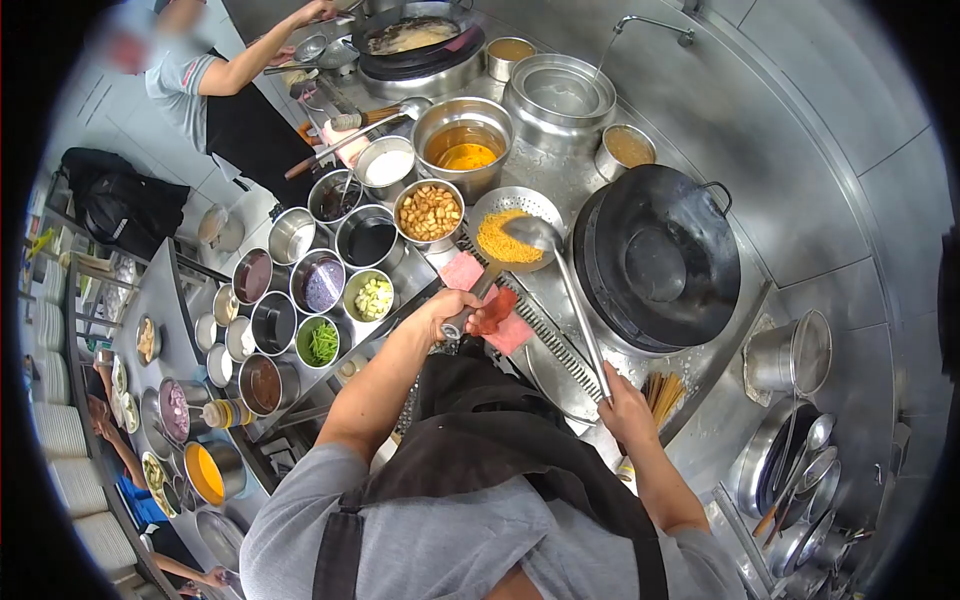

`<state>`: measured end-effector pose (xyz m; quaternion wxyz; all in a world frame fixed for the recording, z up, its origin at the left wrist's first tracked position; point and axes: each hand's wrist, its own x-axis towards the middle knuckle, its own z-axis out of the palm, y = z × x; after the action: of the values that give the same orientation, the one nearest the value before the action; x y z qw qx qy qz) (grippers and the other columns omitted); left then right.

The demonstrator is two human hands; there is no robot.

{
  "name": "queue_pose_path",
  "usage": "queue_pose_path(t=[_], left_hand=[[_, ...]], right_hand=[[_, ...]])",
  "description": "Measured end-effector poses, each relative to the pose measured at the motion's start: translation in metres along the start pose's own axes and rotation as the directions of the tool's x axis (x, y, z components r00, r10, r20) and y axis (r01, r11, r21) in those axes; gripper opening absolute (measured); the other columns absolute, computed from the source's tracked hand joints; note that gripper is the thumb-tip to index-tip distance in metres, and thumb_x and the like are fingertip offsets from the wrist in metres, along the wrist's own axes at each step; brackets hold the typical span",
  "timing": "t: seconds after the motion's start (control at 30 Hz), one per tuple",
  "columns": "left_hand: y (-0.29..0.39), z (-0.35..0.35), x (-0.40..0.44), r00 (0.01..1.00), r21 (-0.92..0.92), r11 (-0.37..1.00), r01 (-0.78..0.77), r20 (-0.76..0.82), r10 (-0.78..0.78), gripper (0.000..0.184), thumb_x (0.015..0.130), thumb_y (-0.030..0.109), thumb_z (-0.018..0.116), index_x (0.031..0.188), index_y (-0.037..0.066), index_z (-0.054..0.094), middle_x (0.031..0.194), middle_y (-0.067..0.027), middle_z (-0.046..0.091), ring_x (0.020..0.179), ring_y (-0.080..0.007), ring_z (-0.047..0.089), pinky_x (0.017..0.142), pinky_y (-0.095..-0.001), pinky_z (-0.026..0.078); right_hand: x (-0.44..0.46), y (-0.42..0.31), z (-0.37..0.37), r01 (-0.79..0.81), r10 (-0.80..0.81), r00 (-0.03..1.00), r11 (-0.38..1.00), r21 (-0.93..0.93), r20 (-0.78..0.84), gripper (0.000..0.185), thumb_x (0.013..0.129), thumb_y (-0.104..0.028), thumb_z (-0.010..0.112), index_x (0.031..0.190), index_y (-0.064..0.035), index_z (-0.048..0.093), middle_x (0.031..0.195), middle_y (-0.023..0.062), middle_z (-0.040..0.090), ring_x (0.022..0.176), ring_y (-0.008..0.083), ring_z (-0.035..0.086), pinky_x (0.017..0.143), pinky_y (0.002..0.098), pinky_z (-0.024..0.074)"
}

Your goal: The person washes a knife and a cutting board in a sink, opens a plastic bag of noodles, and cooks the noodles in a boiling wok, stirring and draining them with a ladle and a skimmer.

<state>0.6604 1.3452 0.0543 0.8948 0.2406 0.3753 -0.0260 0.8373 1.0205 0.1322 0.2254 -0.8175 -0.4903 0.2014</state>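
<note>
My left hand is closed around the handle of a perforated strainer, and a red cloth lies against its fingers. Yellow noodles fill part of the strainer's bowl. In my right hand is the long metal handle of a ladle, its bowl resting on or just over the noodles. To the right of the strainer a dark wok sits on its burner, with no food visible inside. Pink cloths lie on the counter near my left hand.
Left stand several metal pots, among them diced browned pieces, cut greens and dark sauce. A pot of oil and a tap-fed water pot are behind. A co-worker stands at another wok.
</note>
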Motion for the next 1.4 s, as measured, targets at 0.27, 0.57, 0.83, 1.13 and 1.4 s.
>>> queue_pose_path(t=[0.27,0.57,0.83,1.13,1.4], left_hand=[[-0.009,0.005,-0.005,0.999,-0.003,1.0,0.002,0.039,-0.002,0.014,0.084,0.002,0.05,0.097,-0.001,0.05,0.071,-0.0072,0.051,0.05,-0.0104,0.047,0.04,-0.0218,0.042],[-0.025,0.037,-0.055,0.987,0.015,0.988,-0.157,0.045,0.156,0.009,0.083,0.0,0.05,0.091,-0.003,0.047,0.07,-0.0075,0.049,0.05,-0.011,0.047,0.039,-0.0241,0.043],[-0.032,0.078,-0.085,0.974,0.011,0.976,-0.218,0.065,0.217,0.022,0.079,-0.002,0.054,0.099,-0.003,0.048,0.073,-0.0075,0.051,0.049,-0.0116,0.049,0.039,-0.0256,0.044],[-0.041,0.1,-0.123,0.894,0.197,0.873,-0.446,0.137,0.426,0.027,0.08,0.0,0.054,0.106,-0.002,0.046,0.074,-0.0086,0.05,0.048,-0.0124,0.05,0.038,-0.0257,0.043],[-0.05,0.07,-0.092,0.979,-0.009,0.98,-0.201,0.04,0.201,0.024,0.081,0.0,0.053,0.104,-0.002,0.046,0.076,-0.0112,0.052,0.049,-0.0115,0.049,0.038,-0.0253,0.044]], right_hand=[[0.043,0.035,0.042,-0.168,0.177,0.982,0.979,-0.117,0.073,0.056,0.075,-0.01,0.054,0.13,-0.0047,0.041,0.087,0.0288,0.061,0.082,0.0451,0.059,0.075,0.0507,0.0468],[0.027,-0.005,-0.012,-0.055,0.087,0.968,0.989,0.138,-0.235,0.048,0.078,-0.014,0.059,0.124,-0.0032,0.048,0.074,0.023,0.061,0.07,0.0397,0.06,0.068,0.0435,0.046],[0.069,-0.034,-0.051,-0.027,0.108,0.934,0.972,0.235,-0.339,0.055,0.082,-0.008,0.056,0.133,-0.0025,0.038,0.11,0.0279,0.057,0.09,0.0401,0.06,0.076,0.0426,0.0483],[0.097,-0.025,-0.06,0.042,0.012,0.914,0.991,0.124,-0.406,0.057,0.081,-0.003,0.056,0.134,-0.0036,0.039,0.104,0.0268,0.059,0.093,0.0373,0.061,0.08,0.0362,0.0463],[0.072,-0.031,-0.064,-0.09,0.146,0.945,0.976,0.197,-0.294,0.056,0.081,-0.007,0.058,0.133,-0.0024,0.039,0.096,0.0225,0.062,0.07,0.0287,0.062,0.069,0.0355,0.0482]])
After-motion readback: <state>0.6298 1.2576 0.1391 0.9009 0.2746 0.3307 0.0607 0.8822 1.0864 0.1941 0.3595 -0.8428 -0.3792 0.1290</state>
